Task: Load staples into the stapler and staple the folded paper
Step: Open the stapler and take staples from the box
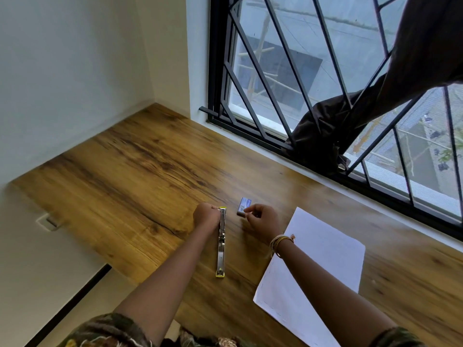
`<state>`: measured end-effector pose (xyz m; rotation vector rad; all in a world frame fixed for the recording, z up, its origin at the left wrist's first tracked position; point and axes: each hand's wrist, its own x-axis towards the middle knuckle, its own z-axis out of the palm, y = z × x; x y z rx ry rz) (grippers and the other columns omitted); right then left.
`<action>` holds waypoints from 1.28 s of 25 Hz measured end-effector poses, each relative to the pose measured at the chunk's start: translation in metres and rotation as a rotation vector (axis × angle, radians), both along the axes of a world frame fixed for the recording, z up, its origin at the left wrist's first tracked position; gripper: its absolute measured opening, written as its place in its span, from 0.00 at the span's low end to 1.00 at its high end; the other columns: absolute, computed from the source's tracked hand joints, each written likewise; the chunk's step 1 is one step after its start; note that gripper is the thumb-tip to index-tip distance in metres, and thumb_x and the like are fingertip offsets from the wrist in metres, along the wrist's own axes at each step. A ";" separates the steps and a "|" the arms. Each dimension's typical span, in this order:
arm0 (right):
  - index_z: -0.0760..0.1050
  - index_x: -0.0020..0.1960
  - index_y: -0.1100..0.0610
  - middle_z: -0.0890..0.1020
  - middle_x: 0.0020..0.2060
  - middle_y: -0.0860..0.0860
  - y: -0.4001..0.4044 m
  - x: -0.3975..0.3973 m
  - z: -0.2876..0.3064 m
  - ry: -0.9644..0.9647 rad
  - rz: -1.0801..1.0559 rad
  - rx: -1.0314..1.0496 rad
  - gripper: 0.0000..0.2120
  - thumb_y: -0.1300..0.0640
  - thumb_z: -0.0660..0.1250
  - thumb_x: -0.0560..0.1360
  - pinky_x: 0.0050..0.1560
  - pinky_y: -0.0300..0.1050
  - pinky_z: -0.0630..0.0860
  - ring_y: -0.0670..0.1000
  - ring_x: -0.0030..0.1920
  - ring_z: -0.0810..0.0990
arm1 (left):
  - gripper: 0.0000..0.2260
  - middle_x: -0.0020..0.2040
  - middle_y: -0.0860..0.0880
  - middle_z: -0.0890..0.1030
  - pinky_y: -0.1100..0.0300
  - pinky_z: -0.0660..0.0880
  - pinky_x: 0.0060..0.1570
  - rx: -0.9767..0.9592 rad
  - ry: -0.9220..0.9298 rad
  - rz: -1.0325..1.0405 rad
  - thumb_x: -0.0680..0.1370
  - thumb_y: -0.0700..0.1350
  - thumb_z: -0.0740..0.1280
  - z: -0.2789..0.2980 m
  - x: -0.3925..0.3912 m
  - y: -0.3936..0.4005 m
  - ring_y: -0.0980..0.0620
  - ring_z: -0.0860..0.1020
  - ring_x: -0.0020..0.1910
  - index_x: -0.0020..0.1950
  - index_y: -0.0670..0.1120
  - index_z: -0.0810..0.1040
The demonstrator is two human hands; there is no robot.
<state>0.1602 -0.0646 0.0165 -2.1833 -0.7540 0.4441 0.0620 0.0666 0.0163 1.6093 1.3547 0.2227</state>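
A metal stapler (221,242) with yellow ends lies swung fully open and flat on the wooden table (140,166). My left hand (206,216) grips its far end. My right hand (261,221) pinches the near end of a small blue staple box (243,206) that rests just right of the stapler. A white sheet of paper (315,271) lies flat to the right, partly under my right forearm. Whether any staples are out of the box cannot be made out.
A barred window (325,96) runs along the table's far right side, with a dark brown curtain (350,116) tucked through the bars. White walls (75,71) close the far left corner. The table's left edge drops off near a wall socket (47,222).
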 end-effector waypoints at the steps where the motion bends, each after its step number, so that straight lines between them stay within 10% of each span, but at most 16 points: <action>1: 0.82 0.50 0.56 0.79 0.40 0.50 0.002 0.003 0.002 -0.061 0.004 -0.011 0.08 0.60 0.71 0.71 0.39 0.38 0.71 0.45 0.37 0.75 | 0.07 0.50 0.41 0.84 0.54 0.79 0.46 0.008 0.028 -0.062 0.75 0.39 0.67 0.000 -0.001 0.005 0.43 0.82 0.49 0.50 0.40 0.84; 8: 0.69 0.69 0.56 0.73 0.64 0.55 0.023 0.022 0.005 -0.233 0.270 -0.323 0.29 0.54 0.73 0.70 0.58 0.45 0.73 0.55 0.60 0.75 | 0.05 0.39 0.46 0.85 0.54 0.82 0.45 0.052 0.092 -0.211 0.73 0.45 0.72 0.002 -0.008 0.015 0.46 0.83 0.40 0.39 0.45 0.83; 20: 0.72 0.64 0.58 0.78 0.57 0.52 0.038 -0.021 0.056 -0.017 0.288 0.164 0.28 0.62 0.76 0.67 0.33 0.30 0.74 0.41 0.31 0.77 | 0.15 0.34 0.44 0.79 0.62 0.69 0.26 -0.402 -0.517 0.061 0.80 0.51 0.62 0.031 -0.023 0.000 0.52 0.74 0.27 0.42 0.43 0.79; 23: 0.70 0.66 0.59 0.77 0.58 0.52 0.045 -0.026 0.064 0.029 0.398 0.165 0.29 0.67 0.75 0.67 0.34 0.29 0.75 0.36 0.33 0.79 | 0.25 0.33 0.45 0.80 0.58 0.70 0.31 -0.776 -0.656 -0.035 0.82 0.57 0.50 0.043 -0.026 0.002 0.50 0.76 0.31 0.47 0.43 0.80; 32: 0.78 0.53 0.56 0.81 0.50 0.52 0.054 -0.020 0.068 0.067 0.297 0.032 0.09 0.54 0.70 0.74 0.42 0.47 0.77 0.49 0.39 0.77 | 0.23 0.29 0.45 0.75 0.61 0.72 0.26 -0.929 -0.764 -0.033 0.83 0.55 0.50 0.037 -0.032 0.004 0.52 0.74 0.26 0.46 0.40 0.76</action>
